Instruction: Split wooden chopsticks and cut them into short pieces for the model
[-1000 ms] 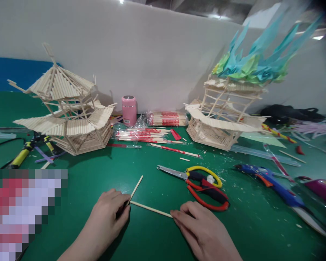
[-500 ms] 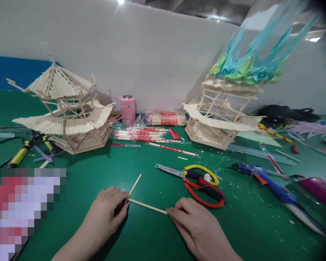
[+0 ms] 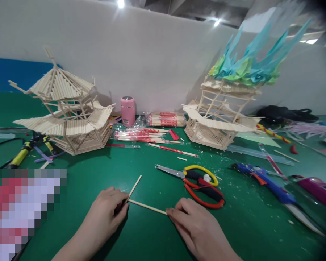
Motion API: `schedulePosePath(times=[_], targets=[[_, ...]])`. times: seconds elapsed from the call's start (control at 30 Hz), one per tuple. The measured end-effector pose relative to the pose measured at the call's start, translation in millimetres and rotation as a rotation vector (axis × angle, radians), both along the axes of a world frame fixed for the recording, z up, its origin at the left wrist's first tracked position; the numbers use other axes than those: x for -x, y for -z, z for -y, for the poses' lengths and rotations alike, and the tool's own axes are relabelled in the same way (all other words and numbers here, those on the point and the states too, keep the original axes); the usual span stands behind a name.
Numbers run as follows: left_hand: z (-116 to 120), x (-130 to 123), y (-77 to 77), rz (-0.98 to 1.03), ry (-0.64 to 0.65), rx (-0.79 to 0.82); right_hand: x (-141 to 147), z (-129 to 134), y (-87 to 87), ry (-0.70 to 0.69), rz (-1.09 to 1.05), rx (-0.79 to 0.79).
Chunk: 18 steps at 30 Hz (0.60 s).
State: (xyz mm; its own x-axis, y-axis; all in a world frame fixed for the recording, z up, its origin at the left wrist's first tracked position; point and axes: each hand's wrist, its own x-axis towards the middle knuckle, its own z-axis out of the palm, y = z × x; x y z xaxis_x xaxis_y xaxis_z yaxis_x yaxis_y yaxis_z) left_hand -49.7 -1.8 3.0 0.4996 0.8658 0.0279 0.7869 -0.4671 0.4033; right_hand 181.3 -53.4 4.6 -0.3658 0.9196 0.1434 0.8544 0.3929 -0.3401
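Note:
Two thin wooden sticks meet at an angle just above or on the green table (image 3: 141,239). My left hand (image 3: 108,208) is closed in a pinch on the lower end of the upright-slanting stick (image 3: 136,186), close to where the two meet. The other stick (image 3: 148,207) runs rightward from that meeting place, and its right end sits between the pinched fingertips of my right hand (image 3: 194,224). Fingers hide both gripped ends, and I cannot tell whether the sticks are joined. Scissors (image 3: 180,174) with yellow and red handles lie just beyond my right hand.
Stick-built pavilions stand at the left (image 3: 78,127) and right (image 3: 214,130). Between them are a pink flask (image 3: 128,112) and wrapped chopsticks (image 3: 165,119). A blue glue gun (image 3: 266,179) lies on the right, pliers with yellow handles (image 3: 20,154) on the left.
The camera view has shifted very slightly. Both hands and the two sticks keep the same position.

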Motion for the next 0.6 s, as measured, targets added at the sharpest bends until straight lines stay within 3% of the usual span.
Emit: schedulePosePath(times=[0.6], targets=[[-0.3,1.8,1.1,0.007,0.003,0.027,-2.3,0.2,1.7,0.006,-0.005,0.042]])
